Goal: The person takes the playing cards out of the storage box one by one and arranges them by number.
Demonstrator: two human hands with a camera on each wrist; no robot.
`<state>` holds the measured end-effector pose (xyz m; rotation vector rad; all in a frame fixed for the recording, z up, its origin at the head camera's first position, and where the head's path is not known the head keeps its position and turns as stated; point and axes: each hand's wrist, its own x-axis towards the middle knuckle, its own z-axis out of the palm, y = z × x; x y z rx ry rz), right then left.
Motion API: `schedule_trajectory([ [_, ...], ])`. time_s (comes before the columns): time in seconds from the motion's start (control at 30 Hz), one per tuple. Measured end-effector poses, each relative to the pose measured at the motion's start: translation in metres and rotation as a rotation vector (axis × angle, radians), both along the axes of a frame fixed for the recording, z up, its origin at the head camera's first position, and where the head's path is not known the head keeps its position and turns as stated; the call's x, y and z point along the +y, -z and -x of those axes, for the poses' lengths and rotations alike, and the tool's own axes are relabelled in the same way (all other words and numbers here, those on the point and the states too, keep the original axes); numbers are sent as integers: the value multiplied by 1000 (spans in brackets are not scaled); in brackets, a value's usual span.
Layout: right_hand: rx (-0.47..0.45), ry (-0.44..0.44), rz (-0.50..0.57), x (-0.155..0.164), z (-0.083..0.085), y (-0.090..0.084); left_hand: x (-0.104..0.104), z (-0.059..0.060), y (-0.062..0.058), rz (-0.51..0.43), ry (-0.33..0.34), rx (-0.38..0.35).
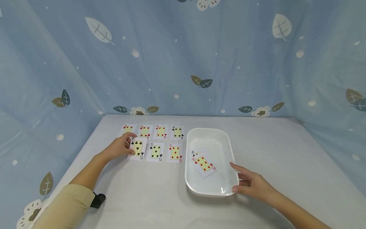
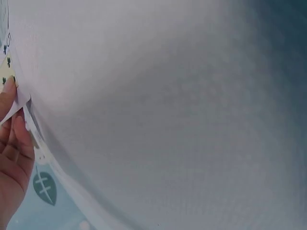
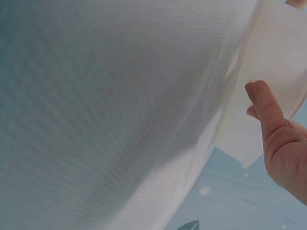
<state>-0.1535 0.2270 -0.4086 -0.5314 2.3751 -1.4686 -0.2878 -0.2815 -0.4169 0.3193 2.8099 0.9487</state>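
Observation:
My left hand (image 1: 129, 145) pinches the left edge of a five of clubs card (image 1: 138, 149), the first card in the nearer row on the table. In the left wrist view the left hand (image 2: 14, 108) has a fingertip on top of the five of clubs card (image 2: 6, 72) and another finger under its lifted edge. A five of spades (image 1: 155, 151) and a five of diamonds (image 1: 175, 153) lie to its right. My right hand (image 1: 238, 178) rests with straight fingers against the near right corner of a white tray (image 1: 211, 129). The tray holds a few six cards (image 1: 203, 163).
A row of four-value cards (image 1: 161, 131) lies flat behind the fives. A white cloth covers the table (image 1: 160, 203). A blue leaf-print curtain (image 1: 183, 63) hangs close behind and on both sides. The right wrist view shows my right hand (image 3: 261, 103) beside the tray wall (image 3: 283, 62).

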Motion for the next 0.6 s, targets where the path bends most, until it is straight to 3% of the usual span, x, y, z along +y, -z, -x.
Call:
schedule_trajectory([
  [0.23,-2,-7,15,0,0,0,2,3,3,65,-4,-18],
  [0.6,-19,-9,23,0,0,-1,5,-1,2,92,9,-24],
])
